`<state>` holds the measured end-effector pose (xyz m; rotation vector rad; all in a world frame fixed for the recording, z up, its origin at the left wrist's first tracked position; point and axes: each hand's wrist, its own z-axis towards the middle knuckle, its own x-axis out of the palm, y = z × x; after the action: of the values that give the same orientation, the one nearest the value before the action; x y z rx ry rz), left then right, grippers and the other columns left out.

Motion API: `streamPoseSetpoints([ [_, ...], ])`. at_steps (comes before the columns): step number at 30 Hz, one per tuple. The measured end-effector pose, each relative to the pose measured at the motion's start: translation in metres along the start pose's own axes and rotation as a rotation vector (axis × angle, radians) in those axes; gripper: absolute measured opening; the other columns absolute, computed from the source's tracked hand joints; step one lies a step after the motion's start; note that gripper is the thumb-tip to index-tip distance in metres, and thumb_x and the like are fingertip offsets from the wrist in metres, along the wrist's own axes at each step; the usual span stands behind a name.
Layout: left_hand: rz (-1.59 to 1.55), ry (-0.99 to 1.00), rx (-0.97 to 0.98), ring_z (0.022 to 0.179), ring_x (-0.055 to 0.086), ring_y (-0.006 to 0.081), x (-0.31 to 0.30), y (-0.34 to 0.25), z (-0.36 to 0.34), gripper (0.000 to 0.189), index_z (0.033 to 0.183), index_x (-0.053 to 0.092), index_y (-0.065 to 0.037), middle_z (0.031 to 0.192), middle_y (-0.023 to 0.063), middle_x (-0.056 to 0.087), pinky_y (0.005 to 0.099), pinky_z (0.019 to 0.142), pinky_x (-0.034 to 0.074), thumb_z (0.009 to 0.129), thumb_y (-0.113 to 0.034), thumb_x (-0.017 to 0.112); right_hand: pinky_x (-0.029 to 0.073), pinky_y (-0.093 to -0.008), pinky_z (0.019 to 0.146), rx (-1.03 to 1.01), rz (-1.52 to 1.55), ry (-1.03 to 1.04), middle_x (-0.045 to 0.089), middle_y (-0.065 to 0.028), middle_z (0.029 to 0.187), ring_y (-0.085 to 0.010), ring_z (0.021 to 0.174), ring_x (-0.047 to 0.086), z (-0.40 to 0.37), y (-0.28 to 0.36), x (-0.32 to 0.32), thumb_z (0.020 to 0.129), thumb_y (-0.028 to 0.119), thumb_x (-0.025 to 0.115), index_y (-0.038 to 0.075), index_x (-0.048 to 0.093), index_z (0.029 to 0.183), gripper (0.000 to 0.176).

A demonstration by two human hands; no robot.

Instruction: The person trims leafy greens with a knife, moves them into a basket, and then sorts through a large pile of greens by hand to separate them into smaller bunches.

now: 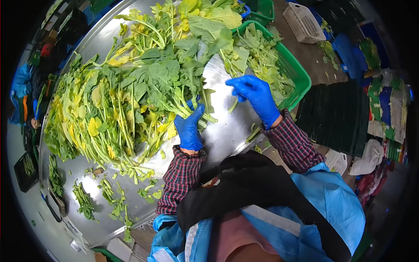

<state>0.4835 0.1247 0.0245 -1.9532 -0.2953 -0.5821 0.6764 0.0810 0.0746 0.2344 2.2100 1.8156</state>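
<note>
Blue gloves cover both of my hands. My left hand (190,127) is closed around the stems of a bunch of leafy greens (162,81), whose cut ends stick out to the right of the thumb. To its right, above the bare metal, my right hand (258,97) has its fingers drawn together in a pinch. Whether anything is between those fingertips is hidden; a short green stem (233,106) shows just beneath them. A large heap of greens with yellowing leaves (94,118) lies left of and beyond my left hand.
The metal table (224,135) carries the heap. Small bunches (84,201) and leaf scraps (117,201) lie at its near left. A green basket (301,83) of leaves stands at the right edge. Beyond are a white crate (303,24) and dark stacked crates (334,115).
</note>
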Motion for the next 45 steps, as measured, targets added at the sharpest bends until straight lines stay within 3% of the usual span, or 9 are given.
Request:
streamPoseSetpoints([
  [19,0.156,0.155,0.197,0.094,0.059,0.0164,0.001,0.012,-0.015,0.034,0.11,0.055,0.002,0.103,0.0089,0.062,0.0284,0.083,0.048,0.077,0.005,0.063,0.05,-0.0251,0.062,0.004,0.367,0.018,0.061,-0.0082,0.073,-0.0142,0.065,0.06,0.026,0.008,0.039,0.076,0.003,0.065,-0.004,0.058,0.088,0.016],
  [22,0.149,0.035,0.007,0.086,0.058,0.0136,-0.004,0.009,-0.012,0.029,0.109,0.056,0.002,0.1,0.0058,0.061,0.0264,0.076,0.047,0.08,-0.001,0.062,0.047,-0.0258,0.069,-0.202,0.264,0.017,0.063,-0.004,0.082,-0.0138,0.076,0.06,0.016,0.0,0.046,0.074,0.005,0.067,0.0,0.064,0.086,0.013],
  [23,0.152,0.024,0.015,0.086,0.058,0.0136,-0.004,0.009,-0.009,0.029,0.109,0.056,0.002,0.1,0.0058,0.061,0.0264,0.076,0.047,0.08,-0.001,0.062,0.048,-0.0292,0.069,-0.536,-0.044,0.052,0.062,-0.0045,0.084,-0.0173,0.075,0.06,0.011,-0.01,0.044,0.075,0.005,0.064,0.005,0.065,0.087,0.012],
  [27,-0.071,-0.15,0.055,0.087,0.057,0.0147,-0.006,-0.008,0.001,0.028,0.107,0.057,0.003,0.101,0.0065,0.06,0.0273,0.077,0.046,0.081,-0.004,0.061,0.048,-0.0328,0.074,-0.808,-0.589,0.613,0.062,-0.0093,0.085,-0.0236,0.077,0.061,-0.042,-0.02,0.037,0.073,0.008,0.065,0.006,0.065,0.088,0.015],
  [29,-0.012,-0.009,0.072,0.087,0.058,0.0149,-0.008,-0.017,-0.002,0.029,0.108,0.057,0.003,0.1,0.0067,0.061,0.0271,0.077,0.046,0.08,-0.005,0.062,0.047,-0.0313,0.073,-0.261,-0.124,0.481,0.061,-0.0093,0.088,-0.0195,0.082,0.06,-0.032,-0.034,0.02,0.076,0.006,0.065,0.006,0.065,0.093,0.018],
  [31,0.017,0.08,0.004,0.086,0.058,0.0144,-0.013,-0.021,-0.01,0.029,0.107,0.058,0.003,0.099,0.0075,0.062,0.0265,0.076,0.046,0.08,-0.005,0.061,0.045,-0.0275,0.077,-0.196,-0.737,0.122,0.061,-0.0089,0.094,-0.0168,0.087,0.058,-0.011,-0.026,0.003,0.08,0.007,0.063,0.005,0.064,0.101,0.021],
  [37,0.076,0.323,-0.155,0.079,0.057,0.0135,-0.014,-0.002,-0.017,0.032,0.106,0.059,0.002,0.102,0.0103,0.062,0.0271,0.074,0.046,0.08,-0.017,0.063,0.044,-0.0218,0.064,0.029,0.274,0.25,0.061,-0.0026,0.083,-0.0078,0.072,0.055,0.022,0.002,0.032,0.084,0.012,0.059,0.001,0.063,0.097,0.017],
  [42,-0.055,0.384,-0.273,0.077,0.057,0.0179,-0.026,-0.004,-0.02,0.038,0.106,0.057,0.003,0.088,0.0072,0.06,0.0312,0.069,0.048,0.079,-0.023,0.065,0.046,-0.0225,0.061,0.125,0.223,0.171,0.061,-0.0039,0.08,-0.0087,0.067,0.057,0.023,0.001,0.047,0.082,0.018,0.065,0.001,0.062,0.086,0.017],
  [45,-0.285,0.179,-0.22,0.075,0.055,0.0147,-0.032,0.006,-0.011,0.038,0.108,0.055,0.005,0.087,0.0061,0.059,0.0282,0.068,0.047,0.085,-0.025,0.059,0.046,-0.0232,0.061,-0.01,0.265,0.078,0.061,-0.0049,0.079,-0.0096,0.072,0.057,-0.001,-0.007,0.062,0.08,0.014,0.065,0.002,0.059,0.084,0.014],
])
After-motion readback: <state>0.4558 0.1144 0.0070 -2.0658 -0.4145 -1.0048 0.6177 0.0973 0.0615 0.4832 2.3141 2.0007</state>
